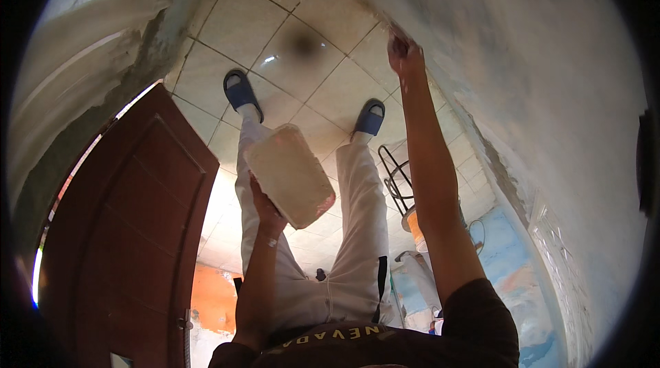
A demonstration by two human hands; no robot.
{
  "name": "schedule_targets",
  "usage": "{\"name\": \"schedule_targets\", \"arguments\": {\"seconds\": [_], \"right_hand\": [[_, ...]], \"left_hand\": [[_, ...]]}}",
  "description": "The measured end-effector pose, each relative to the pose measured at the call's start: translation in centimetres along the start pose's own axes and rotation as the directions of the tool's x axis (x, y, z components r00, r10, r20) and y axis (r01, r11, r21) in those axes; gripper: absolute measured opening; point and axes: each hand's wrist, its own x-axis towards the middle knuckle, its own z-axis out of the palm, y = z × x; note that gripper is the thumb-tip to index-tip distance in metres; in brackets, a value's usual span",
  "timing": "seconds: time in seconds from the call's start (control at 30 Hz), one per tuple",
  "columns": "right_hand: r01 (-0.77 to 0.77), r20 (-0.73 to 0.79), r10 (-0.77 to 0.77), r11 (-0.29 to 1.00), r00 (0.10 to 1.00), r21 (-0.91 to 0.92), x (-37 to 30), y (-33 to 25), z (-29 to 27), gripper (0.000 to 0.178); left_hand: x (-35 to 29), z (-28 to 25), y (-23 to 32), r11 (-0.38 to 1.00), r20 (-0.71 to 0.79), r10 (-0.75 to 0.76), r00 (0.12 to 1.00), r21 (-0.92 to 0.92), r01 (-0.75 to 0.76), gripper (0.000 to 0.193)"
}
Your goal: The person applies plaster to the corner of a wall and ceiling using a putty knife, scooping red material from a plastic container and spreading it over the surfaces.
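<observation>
My left hand grips the side of an off-white rectangular tub with rounded corners, held in front of my legs. One corner of the tub is reddish. Whether its broad pale face is the inside or the underside, I cannot tell. My right arm stretches far forward, and its hand is closed beside the foot of the pale wall on the right. Something thin and dark shows at its fingertips, too small to name.
Pale floor tiles lie under my blue slippers. A brown door stands at the left, next to a rough wall edge. Behind my right leg is a stool with a dark metal frame. Blue and orange painted walls show lower down.
</observation>
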Motion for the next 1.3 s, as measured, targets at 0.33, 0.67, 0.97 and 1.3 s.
{"name": "schedule_targets", "arguments": {"seconds": [0.33,0.67,0.97,1.3], "right_hand": [[0.041,-0.062,-0.076,0.893,0.995,-0.449,-5.7,-27.5,6.2,0.036],[-0.489,0.203,0.673,0.266,0.711,0.831,4.5,-6.2,8.7,0.037],[-0.176,0.213,0.399,-0.129,0.892,0.976,-4.7,-24.6,0.5,0.038],[-0.533,0.366,0.395,0.508,0.843,0.677,1.1,-4.7,10.6,0.022]], "left_hand": [[-1.9,-3.7,6.5,0.958,-0.035,0.267,0.963,0.114,-0.262,0.057],[2.2,-4.8,7.8,0.978,0.091,0.202,0.975,0.027,-0.205,0.059],[0.3,-1.3,7.2,0.992,-0.023,0.062,0.998,-0.112,-0.064,0.058],[1.1,-1.1,5.3,0.987,0.0,0.081,0.997,-0.137,-0.081,0.058]]}}
